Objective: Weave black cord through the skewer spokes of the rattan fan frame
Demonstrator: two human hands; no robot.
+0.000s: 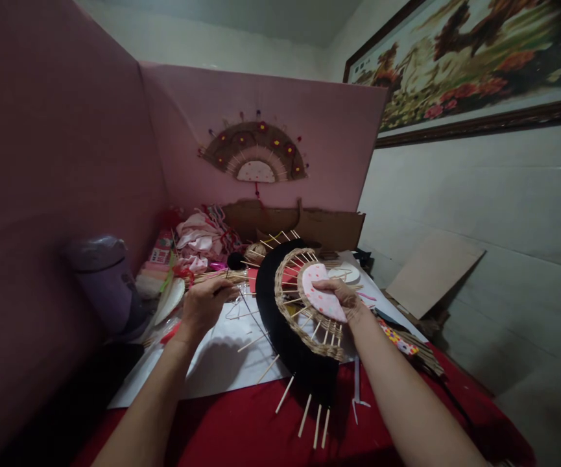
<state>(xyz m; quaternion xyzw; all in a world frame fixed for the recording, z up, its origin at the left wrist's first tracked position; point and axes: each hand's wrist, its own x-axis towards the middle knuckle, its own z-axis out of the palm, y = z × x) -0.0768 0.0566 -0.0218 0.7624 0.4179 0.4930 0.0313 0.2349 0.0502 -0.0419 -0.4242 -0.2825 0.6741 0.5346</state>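
My right hand (pixel 342 297) grips a handmade fan (pixel 280 305) by its pale half-round base (pixel 320 288) with pink dots, thumb on top. Thin wooden sticks spread out from the base through a braided tan rope band (pixel 284 299) and a wide black band (pixel 271 285). The stick ends stick out past the black edge. To the left, my left hand (pixel 207 303) is closed in a pinch on a dark yarn strand (pixel 251 308), which runs to the outer edge of the black band. The fan is held tilted above the table.
A finished-looking fan (pixel 255 152) hangs on the pink panel (pixel 187 104). Pink cloth (pixel 200 237), a twine ball (pixel 255 251) and a black ball (pixel 235 261) lie behind my hands. A lilac tumbler (pixel 107 285) stands left. White paper (pixel 216 363) covers part of the red tablecloth (pixel 231 428).
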